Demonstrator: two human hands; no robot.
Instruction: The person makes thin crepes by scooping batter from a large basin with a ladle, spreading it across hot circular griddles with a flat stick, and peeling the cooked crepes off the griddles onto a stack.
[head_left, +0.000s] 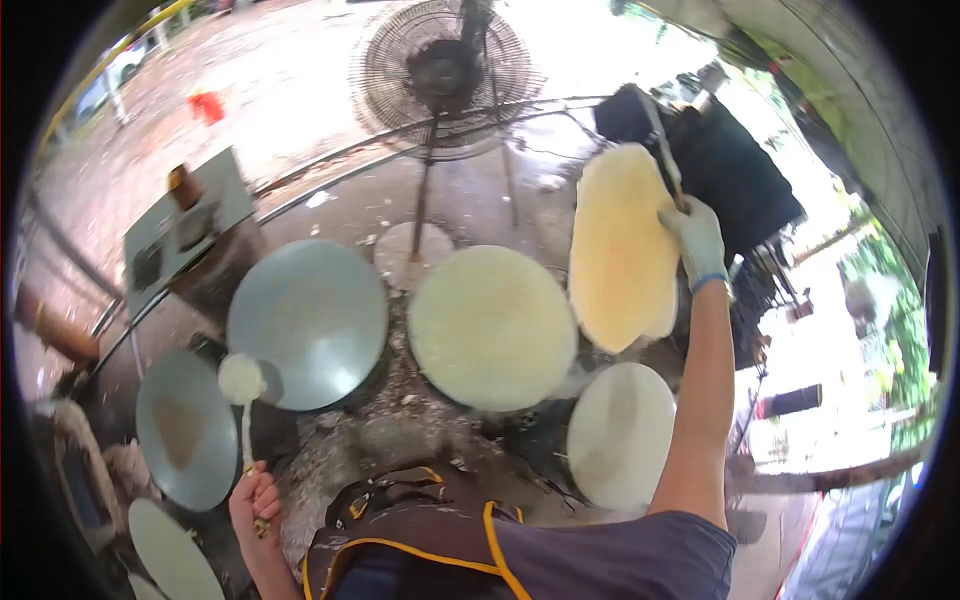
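I have the ladle (241,380) in my left grip (256,500), fingers wrapped round its handle; its long axis runs away from me, bowl foremost, seen against the left edge of the grey-blue pan (310,325). My gloved right grip (697,238) is clamped on the near end of a stick (659,140) pointing forward and slightly left. Just left of it, the pale oblong sheet (622,250) stretches lengthwise away from me, narrower end nearest; whether that grip touches it, I cannot tell.
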